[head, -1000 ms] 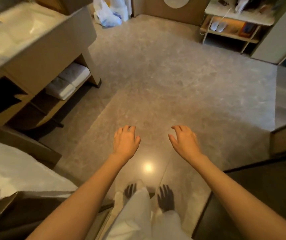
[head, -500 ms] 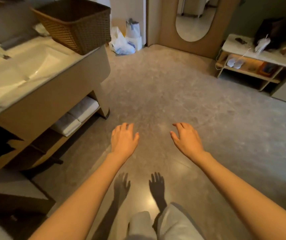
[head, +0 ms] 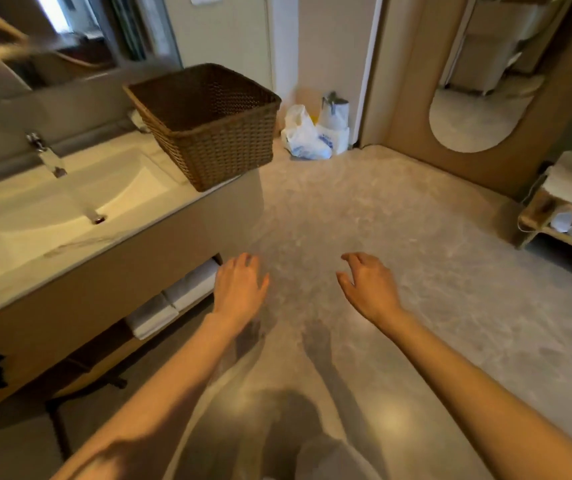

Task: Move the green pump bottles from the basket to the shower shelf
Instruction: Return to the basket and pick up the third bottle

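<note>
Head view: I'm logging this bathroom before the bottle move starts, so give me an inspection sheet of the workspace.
Surface: pale vanity counter with a sunken sink and a tap.
Job's things: brown wicker basket on the counter's far end; its contents are hidden; no green bottles or shower shelf seen.
Clutter: white plastic bags on the floor by the wall; folded towels under the counter.
Grippers: left hand and right hand open, empty, over the floor.
Cables: a thin white cord at the side shelf.
Surroundings: arched mirror.

White sink (head: 70,202) with faucet (head: 47,157), folded towels (head: 173,299) below, plastic bags (head: 307,136), arched mirror (head: 478,98).
</note>
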### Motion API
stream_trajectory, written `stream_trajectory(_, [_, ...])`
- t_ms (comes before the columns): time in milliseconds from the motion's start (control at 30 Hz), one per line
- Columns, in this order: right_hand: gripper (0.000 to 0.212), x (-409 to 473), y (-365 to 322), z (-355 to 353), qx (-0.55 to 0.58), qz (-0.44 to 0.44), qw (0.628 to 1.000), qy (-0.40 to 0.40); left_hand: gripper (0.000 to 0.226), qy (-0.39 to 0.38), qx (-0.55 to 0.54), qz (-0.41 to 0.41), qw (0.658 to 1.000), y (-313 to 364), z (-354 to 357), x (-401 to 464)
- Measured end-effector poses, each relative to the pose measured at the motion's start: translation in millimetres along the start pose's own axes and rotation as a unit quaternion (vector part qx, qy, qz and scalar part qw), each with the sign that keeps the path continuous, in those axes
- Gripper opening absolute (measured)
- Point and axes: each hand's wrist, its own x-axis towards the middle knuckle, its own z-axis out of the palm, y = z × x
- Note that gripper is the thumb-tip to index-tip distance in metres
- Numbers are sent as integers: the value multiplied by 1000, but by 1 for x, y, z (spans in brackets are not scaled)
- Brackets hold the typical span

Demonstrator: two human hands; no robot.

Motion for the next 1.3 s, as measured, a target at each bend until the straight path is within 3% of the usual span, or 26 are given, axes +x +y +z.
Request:
stream_trajectory(200, [45,128,-9,-15,17,-65,998,-15,49,27,6,-33,999,-5,-33,107])
stream_trajectory(400, [42,277,-40,-49,36,-118,989,79,42,209,22,-3,978,-35,-90,235])
stream_trajectory(533, [40,370,-86,-79,53,-158,978,129,42,248,30,-45,967,-71,-128,315])
stream_trajectory(667, [38,441,-122,-78,87,-199,967,133,43,207,37,-84,974,-99,-133,378])
stream_trajectory(933, [39,570,-159,-45,90,-290,950,70,43,142,28,-154,977,-137,-102,469])
stream_trajectory(1300, [48,697,-216,18,54,-441,886,-133,55,24,31,-375,926,-175,-64,529])
